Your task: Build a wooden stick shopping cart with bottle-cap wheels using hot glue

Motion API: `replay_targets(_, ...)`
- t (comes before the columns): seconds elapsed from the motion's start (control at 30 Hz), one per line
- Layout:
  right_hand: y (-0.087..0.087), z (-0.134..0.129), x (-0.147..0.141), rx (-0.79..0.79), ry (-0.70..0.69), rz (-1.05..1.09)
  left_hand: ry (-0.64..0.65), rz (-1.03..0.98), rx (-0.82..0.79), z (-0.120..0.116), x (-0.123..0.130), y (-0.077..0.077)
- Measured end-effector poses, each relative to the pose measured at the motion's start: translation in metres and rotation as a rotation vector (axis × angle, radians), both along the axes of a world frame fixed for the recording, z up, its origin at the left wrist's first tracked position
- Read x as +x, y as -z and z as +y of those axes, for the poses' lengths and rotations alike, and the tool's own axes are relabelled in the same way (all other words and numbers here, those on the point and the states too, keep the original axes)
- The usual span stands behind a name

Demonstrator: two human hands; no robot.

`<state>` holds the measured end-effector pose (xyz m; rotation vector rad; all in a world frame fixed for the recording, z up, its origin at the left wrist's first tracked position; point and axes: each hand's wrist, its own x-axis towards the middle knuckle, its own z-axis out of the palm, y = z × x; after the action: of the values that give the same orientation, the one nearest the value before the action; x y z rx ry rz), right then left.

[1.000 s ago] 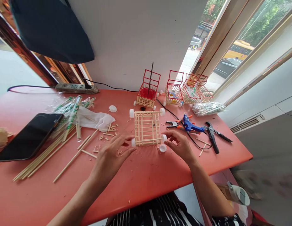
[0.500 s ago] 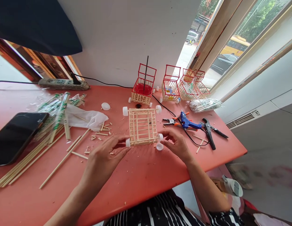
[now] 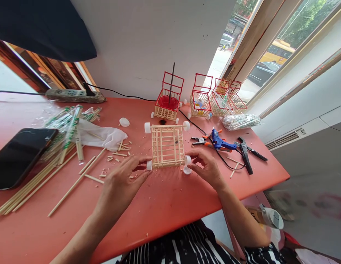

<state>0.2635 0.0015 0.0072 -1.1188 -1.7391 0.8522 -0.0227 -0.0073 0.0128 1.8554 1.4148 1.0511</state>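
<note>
Between my hands is a small cart frame (image 3: 167, 146) of thin wooden sticks, with a white bottle cap as a wheel at each corner. My left hand (image 3: 126, 179) has thumb and fingers closed about the near left cap wheel (image 3: 149, 165). On the other side my right hand (image 3: 206, 168) pinches the near right cap wheel (image 3: 187, 160). A loose white cap (image 3: 187, 170) lies on the table just below that wheel. The two far cap wheels (image 3: 147, 127) are untouched.
Red-trimmed stick carts (image 3: 169, 99) stand along the wall. A blue glue gun (image 3: 220, 141), pliers (image 3: 199, 140) and cutters (image 3: 245, 156) lie right. Left are wooden sticks (image 3: 71, 183), wrapped chopsticks (image 3: 71, 128), a phone (image 3: 22, 157) and a power strip (image 3: 74, 96).
The camera view has shifted slightly. Both hands keep the same hold on the cart frame's near cap wheels.
</note>
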Motion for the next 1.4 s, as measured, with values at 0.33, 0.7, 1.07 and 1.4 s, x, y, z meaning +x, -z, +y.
replay_targets(0.33,-0.0013,-0.0021,0.0006,0.013,-0.011,0.001,-0.021,0.024,0.004,-0.0034,-0.0001,0.0004)
replay_targets(0.7,-0.0016,-0.0025,-0.0005,-0.019,-0.009,0.022,-0.023,0.021,-0.042,-0.0008,-0.0002,0.0018)
replay_targets(1.07,0.0024,-0.0032,-0.0007,-0.055,-0.01,0.045,-0.022,0.051,-0.012,-0.0019,-0.0016,0.0015)
replay_targets(1.4,0.0009,-0.0025,-0.0003,-0.054,-0.005,0.029,-0.017,0.06,-0.014,-0.0015,-0.001,-0.0008)
